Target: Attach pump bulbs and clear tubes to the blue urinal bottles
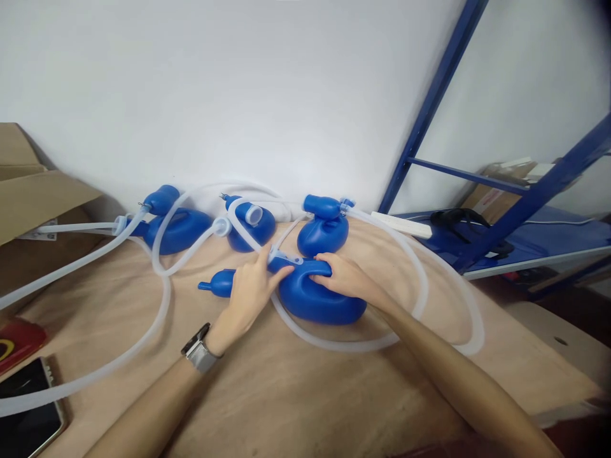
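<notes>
A blue plastic urinal bottle point(322, 302) lies on its side on the wooden table in front of me. My right hand point(346, 275) is wrapped round its moulded handle. At the neck, my left hand point(255, 283) is closed, its thumb by the translucent cap point(289, 257); the palm hides part of the neck. Just left of that hand lies a blue funnel-like head point(221, 284) with a narrow spout. A translucent hose point(334, 344) loops beneath the bottle and curves off to the right.
Behind are more blue bottles point(179, 230), point(324, 235) with hoses. A cardboard box point(52, 191) stands left, with a phone point(31, 407) and a red object point(19, 343) nearer. A blue metal rack point(429, 95) rises right, beside a white bar point(401, 224).
</notes>
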The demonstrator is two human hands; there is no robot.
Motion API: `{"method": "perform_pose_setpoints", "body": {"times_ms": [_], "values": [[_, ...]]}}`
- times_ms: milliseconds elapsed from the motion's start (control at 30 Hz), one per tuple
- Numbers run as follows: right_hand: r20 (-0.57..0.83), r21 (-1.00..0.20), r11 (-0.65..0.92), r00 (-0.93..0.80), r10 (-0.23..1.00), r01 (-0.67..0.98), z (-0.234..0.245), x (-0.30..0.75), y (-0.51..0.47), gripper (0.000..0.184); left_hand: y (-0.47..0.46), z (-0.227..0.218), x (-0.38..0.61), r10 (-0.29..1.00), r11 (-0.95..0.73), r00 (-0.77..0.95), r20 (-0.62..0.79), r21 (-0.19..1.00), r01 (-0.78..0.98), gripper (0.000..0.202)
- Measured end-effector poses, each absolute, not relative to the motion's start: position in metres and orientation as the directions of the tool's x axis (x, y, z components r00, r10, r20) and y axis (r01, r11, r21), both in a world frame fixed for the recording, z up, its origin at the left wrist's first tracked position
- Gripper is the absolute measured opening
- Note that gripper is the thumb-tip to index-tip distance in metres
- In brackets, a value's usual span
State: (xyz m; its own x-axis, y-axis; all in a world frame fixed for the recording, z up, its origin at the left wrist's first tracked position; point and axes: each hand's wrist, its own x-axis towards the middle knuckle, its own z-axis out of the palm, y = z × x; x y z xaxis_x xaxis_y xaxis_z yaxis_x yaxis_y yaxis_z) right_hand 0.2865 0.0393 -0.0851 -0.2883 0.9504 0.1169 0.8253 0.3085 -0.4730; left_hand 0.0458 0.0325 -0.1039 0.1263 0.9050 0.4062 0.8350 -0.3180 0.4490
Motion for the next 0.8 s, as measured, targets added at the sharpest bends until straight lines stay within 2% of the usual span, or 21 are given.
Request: {"method": "perform_pose_setpoints", "body": {"times_ms": [100, 333, 567, 733, 800], "values": [[0.111, -0.505, 0.323, -0.311, 0.944, 0.8, -0.084, 0.287, 0.037, 0.016, 0.033, -0.104, 0.048, 0.9, -0.334, 0.152, 0.409, 0.422, 0.843, 0.071], [0.156, -0.499, 0.307, -0.265, 0.952, 0.81, -0.087, 0.283, 0.028, 0.021, 0.045, -0.104, 0.044, 0.892, -0.413, 0.207, 0.402, 0.538, 0.735, 0.07], [0.138, -0.449, 0.298, -0.264, 0.955, 0.842, -0.083, 0.278, 0.021, 0.023, 0.052, -0.107, 0.042, 0.868, -0.466, 0.265, 0.419, 0.506, 0.726, 0.069], [0.088, -0.447, 0.264, -0.252, 0.964, 0.855, -0.069, 0.268, 0.015, 0.047, 0.061, -0.112, 0.044, 0.858, -0.494, 0.259, 0.443, 0.574, 0.653, 0.07], [0.043, -0.447, 0.225, -0.231, 0.972, 0.866, -0.063, 0.262, 0.02, 0.05, 0.062, -0.109, 0.043, 0.859, -0.508, 0.293, 0.42, 0.623, 0.595, 0.067]]}}
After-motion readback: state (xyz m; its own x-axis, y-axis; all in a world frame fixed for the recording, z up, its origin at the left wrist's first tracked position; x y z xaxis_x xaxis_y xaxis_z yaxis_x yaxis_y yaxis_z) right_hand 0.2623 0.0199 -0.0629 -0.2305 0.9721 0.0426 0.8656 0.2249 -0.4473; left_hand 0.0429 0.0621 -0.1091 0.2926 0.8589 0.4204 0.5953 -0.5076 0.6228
